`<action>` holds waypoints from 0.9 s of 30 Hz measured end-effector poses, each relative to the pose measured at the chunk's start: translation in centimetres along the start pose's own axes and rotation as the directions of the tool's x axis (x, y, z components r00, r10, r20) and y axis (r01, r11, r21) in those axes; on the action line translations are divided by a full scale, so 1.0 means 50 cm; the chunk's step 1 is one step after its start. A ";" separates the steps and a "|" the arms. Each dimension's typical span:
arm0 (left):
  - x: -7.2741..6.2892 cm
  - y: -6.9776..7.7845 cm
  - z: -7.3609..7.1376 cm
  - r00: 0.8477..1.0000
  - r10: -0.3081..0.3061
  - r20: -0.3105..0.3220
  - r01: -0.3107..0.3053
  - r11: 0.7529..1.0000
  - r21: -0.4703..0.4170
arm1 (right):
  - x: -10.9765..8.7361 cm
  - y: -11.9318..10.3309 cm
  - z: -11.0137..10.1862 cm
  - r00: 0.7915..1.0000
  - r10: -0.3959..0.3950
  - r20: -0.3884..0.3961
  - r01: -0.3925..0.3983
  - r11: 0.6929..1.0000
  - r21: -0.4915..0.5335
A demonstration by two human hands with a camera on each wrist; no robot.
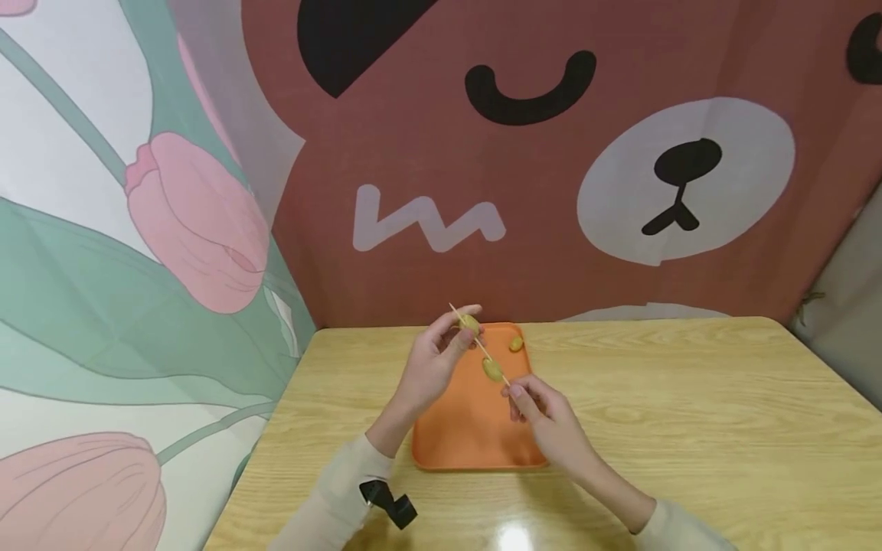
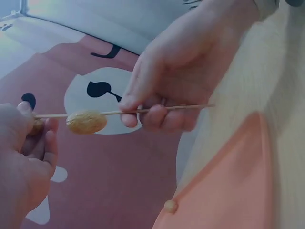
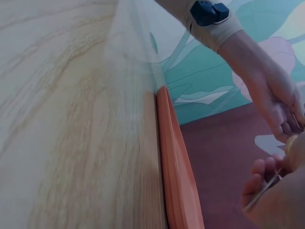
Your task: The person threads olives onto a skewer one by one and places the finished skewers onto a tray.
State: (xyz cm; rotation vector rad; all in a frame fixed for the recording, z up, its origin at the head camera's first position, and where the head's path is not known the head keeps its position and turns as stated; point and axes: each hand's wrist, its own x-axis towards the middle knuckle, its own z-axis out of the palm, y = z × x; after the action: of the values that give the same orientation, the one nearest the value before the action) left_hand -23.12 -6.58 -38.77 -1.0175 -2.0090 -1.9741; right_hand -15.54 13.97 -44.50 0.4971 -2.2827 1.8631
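Note:
A thin wooden skewer [image 1: 485,350] slants between the hands over an orange tray [image 1: 458,451]. One yellow-green oval fruit [image 1: 492,370], wrinkled in the left wrist view, is threaded on it between the two hands. My left hand [image 1: 429,369] pinches another such fruit [image 1: 469,322] near the skewer's upper end, where the pointed tip sticks out past it. Lower down, the thumb and fingers of my right hand [image 1: 556,425] pinch the skewer itself. In the left wrist view its plain end runs out beyond the right hand [image 2: 183,71]. The right wrist view shows the hands only partly.
One loose fruit [image 1: 516,343] lies in the tray's far right corner. The tray sits on a wood-grain table [image 1: 689,413]. Behind stands a bear-patterned cloth [image 1: 537,268], with a tulip-patterned one [image 1: 200,222] at left. A black device [image 1: 389,503] is strapped at the left wrist.

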 end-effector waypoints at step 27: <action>-0.010 -0.001 0.043 0.982 -0.186 -0.036 0.141 0.842 -0.521 | 0.000 0.009 0.020 0.987 0.083 -0.140 -0.062 0.987 0.148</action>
State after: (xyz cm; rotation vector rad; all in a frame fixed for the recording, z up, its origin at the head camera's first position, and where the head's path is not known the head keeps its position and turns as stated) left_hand -22.00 -4.75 -39.35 -0.8409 -1.5918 -2.6910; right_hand -15.59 13.06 -45.15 0.2874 -2.1110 2.0353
